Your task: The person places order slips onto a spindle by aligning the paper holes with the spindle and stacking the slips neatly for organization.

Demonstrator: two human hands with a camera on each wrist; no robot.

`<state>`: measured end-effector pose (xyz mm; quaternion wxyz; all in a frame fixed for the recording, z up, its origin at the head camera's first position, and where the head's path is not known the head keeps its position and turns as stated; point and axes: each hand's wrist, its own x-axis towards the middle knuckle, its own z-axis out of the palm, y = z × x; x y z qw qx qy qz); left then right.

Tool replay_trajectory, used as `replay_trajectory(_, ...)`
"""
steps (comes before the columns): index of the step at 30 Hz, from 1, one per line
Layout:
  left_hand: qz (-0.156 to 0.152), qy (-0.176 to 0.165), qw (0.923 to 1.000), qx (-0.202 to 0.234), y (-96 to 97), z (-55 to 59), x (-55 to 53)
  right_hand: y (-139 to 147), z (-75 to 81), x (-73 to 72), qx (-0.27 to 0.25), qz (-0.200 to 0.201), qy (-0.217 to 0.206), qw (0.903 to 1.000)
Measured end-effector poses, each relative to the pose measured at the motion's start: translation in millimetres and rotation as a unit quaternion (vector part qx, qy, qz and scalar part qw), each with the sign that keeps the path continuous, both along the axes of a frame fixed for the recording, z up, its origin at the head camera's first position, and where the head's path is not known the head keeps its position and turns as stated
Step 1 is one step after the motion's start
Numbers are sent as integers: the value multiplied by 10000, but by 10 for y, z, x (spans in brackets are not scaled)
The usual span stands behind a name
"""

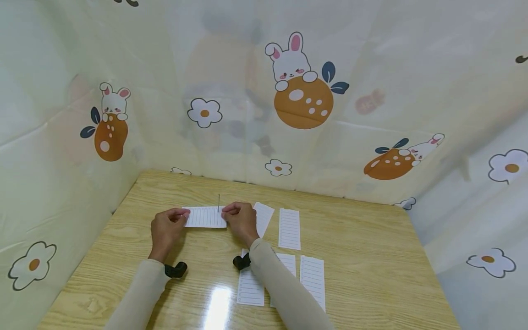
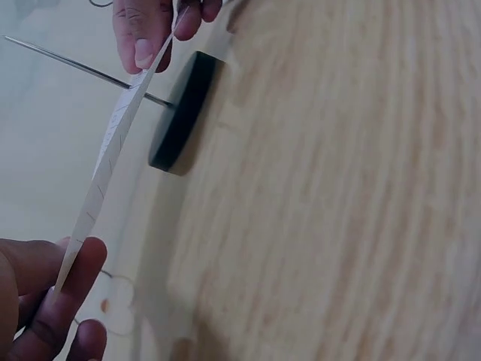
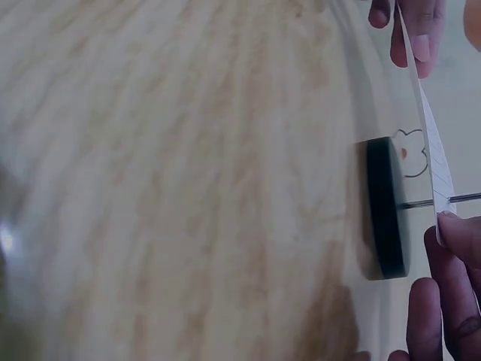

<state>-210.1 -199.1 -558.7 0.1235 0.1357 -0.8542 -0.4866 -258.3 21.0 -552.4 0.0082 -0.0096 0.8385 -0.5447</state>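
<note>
Left hand: closed to a pinch, thumb and fingers on the left end of the lined card.
Right hand: pinching the opposite end just as closely.
Lined card: stretched between both hands, the thin metal spike running through it near the right hand.
Dark base: on the table, under the card and apart from it.
Other cards: lying to the right, some partly beneath the right sleeve.

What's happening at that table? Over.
Left hand, right hand: pinching card at opposite ends. Card pierced by spike, above base. Nothing visible in the way.
</note>
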Motion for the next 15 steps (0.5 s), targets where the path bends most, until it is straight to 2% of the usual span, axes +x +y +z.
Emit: replay_trajectory(15,-53,-140,9988,-471,14,-72,-9,-17,-45,15,763,50,134,9970)
